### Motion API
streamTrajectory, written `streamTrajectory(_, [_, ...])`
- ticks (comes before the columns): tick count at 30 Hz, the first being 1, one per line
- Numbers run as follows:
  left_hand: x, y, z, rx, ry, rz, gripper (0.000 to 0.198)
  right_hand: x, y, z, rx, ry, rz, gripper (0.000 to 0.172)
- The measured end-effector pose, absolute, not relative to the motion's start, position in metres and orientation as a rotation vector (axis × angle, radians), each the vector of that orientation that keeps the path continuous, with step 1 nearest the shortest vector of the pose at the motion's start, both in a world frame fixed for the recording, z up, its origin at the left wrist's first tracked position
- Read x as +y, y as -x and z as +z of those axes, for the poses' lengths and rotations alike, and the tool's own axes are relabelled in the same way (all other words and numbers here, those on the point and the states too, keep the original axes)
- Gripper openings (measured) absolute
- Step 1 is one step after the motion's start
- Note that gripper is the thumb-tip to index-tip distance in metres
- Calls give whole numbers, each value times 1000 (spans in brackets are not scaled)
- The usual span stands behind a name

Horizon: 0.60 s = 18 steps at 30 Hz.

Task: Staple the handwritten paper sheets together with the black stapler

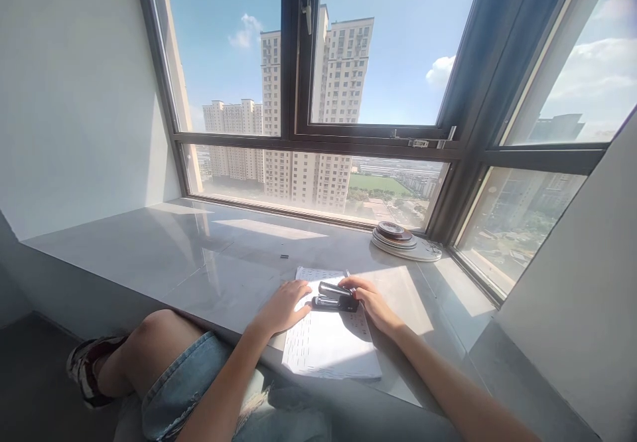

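Note:
A black stapler lies across the upper part of a stack of written paper sheets, its jaw pointing left. Around its right end my right hand is closed, fingers on top and side. My left hand rests flat on the left edge of the sheets, fingers stretched out and apart, thumb near the jaw of the stapler. The sheets sit on the grey windowsill and reach its front edge. Beyond them lies a small dark strip, perhaps staples; it is too small to tell.
A pile of round plates or discs stands at the back right by the window frame. The sill's front edge runs just before my bent knee. A wall closes off the right side.

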<state>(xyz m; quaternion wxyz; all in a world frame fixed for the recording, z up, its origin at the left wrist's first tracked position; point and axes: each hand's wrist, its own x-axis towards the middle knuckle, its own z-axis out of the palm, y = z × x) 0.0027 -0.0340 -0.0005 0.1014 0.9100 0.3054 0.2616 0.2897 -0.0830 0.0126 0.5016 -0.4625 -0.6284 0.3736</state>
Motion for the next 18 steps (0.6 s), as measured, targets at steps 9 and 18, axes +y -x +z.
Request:
streamTrajectory(9, [-33,-3,-2,901,-2684,781,35,-81,-292,7,-1450,1118,976,41])
streamTrajectory(18, [-32,-4,-1,887,-2692,800,34,-82,-289,13,-1508,1122,928,37])
